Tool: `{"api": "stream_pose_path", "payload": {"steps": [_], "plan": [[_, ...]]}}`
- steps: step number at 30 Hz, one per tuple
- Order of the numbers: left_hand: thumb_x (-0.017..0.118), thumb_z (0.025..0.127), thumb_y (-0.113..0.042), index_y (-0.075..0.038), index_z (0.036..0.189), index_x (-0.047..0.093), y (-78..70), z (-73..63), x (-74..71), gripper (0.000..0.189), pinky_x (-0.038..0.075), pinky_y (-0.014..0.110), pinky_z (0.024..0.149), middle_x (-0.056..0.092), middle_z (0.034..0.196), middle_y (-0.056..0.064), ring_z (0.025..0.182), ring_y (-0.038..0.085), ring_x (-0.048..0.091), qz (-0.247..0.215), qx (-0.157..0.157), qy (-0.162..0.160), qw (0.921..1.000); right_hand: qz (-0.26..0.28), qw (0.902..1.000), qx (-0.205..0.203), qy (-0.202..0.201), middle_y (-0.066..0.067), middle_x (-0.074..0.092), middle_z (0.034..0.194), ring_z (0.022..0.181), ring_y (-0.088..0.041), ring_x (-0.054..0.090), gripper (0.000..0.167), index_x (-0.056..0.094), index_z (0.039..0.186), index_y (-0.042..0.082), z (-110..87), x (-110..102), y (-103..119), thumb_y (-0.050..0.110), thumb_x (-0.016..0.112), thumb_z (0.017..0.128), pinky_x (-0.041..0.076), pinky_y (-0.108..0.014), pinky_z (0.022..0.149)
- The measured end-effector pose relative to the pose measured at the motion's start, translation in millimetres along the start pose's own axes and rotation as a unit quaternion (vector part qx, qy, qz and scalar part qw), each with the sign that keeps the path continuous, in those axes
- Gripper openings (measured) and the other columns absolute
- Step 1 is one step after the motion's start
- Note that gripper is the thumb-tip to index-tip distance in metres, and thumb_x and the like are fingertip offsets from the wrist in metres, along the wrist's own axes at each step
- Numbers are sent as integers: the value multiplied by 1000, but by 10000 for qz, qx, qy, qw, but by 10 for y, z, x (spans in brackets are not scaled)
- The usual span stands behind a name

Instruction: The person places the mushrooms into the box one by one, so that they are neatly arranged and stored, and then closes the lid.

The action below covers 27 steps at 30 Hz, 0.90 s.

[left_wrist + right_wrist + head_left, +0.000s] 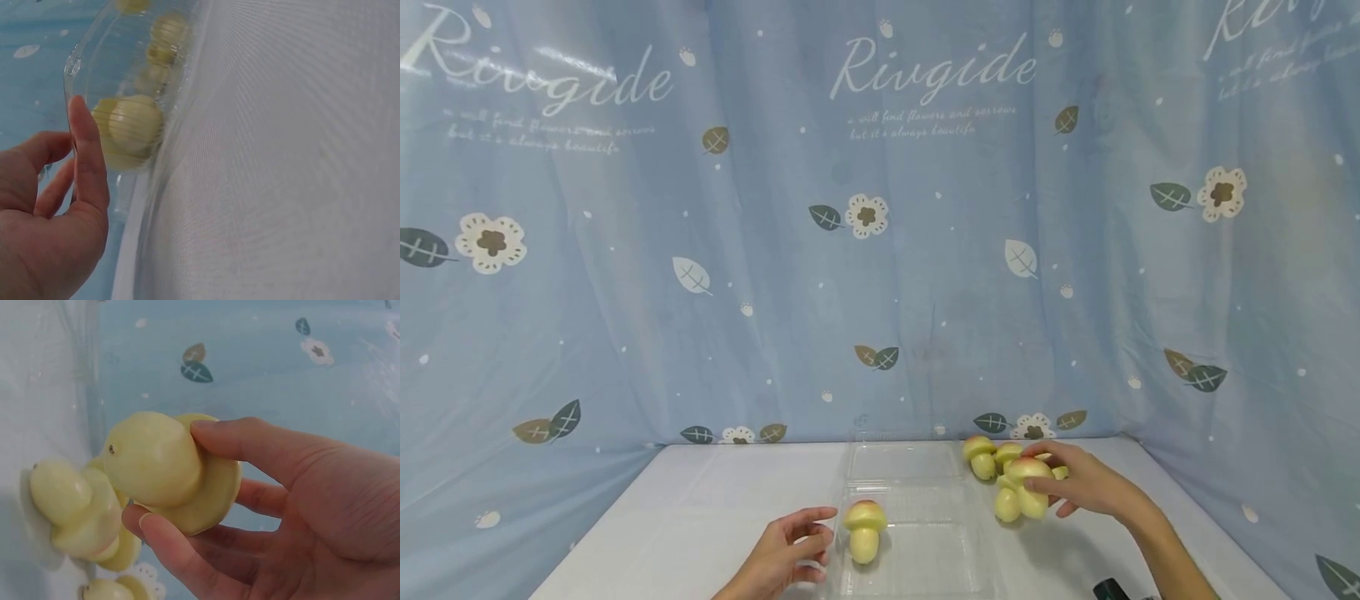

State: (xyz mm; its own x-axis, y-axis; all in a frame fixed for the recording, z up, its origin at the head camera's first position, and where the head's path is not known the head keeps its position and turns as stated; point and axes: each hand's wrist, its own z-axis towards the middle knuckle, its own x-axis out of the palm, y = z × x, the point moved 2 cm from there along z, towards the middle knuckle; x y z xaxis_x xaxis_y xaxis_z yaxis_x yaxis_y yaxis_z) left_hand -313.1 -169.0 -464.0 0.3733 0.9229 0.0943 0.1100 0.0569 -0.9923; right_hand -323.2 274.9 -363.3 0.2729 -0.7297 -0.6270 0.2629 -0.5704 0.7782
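Note:
My right hand [1078, 479] holds a pale yellow mushroom-shaped fruit [1032, 498] with a reddish top, thumb on one side and fingers on the other. In the right wrist view its rounded end [153, 459] faces the camera. More such fruits [81, 506] lie just beyond that hand. My left hand [782, 550] is at the left side of a clear plastic box [925, 562], relaxed fingertips right at the rim. One mushroom-shaped fruit [865, 533] stands inside, near that side; the left wrist view shows it through the wall [134, 131].
The box's clear lid [898, 462] lies folded open toward the back. Several loose fruits [980, 458] sit on the white table [730, 492] right of the lid. A dark object [1108, 590] shows at the front edge. A blue patterned curtain [880, 292] hangs around the table.

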Motion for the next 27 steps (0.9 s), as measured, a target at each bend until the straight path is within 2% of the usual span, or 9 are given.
{"api": "stream_pose_path", "payload": {"steps": [11, 20, 27], "plan": [[66, 95, -22, 1, 143, 45, 3, -4, 2, 58, 59, 24, 66, 58, 100, 1, 80, 10, 63, -31, -8, -13, 10000, 32, 9998, -199, -39, -25, 59, 123, 79, -21, 67, 55, 50, 138, 4, 134, 145, 189, 31, 67, 94, 60, -42, 60], [67, 94, -23, 1, 143, 46, 21, 6, -1, 58, 60, 25, 66, 58, 100, 1, 79, 10, 64, -45, -1, -34, 10000, 85, 9992, -363, -149, -28, 56, 130, 87, -21, 67, 53, 53, 136, 7, 217, 295, 386, 31, 69, 92, 60, -40, 60], [68, 94, -23, 1, 143, 45, 25, -6, -4, 59, 60, 24, 66, 58, 100, 1, 79, 10, 64, -58, 35, -20, 10000, 229, 9978, -619, 3, -29, 55, 129, 85, -20, 66, 53, 51, 139, 3, 299, 388, 482, 29, 65, 95, 60, -40, 61]]}}
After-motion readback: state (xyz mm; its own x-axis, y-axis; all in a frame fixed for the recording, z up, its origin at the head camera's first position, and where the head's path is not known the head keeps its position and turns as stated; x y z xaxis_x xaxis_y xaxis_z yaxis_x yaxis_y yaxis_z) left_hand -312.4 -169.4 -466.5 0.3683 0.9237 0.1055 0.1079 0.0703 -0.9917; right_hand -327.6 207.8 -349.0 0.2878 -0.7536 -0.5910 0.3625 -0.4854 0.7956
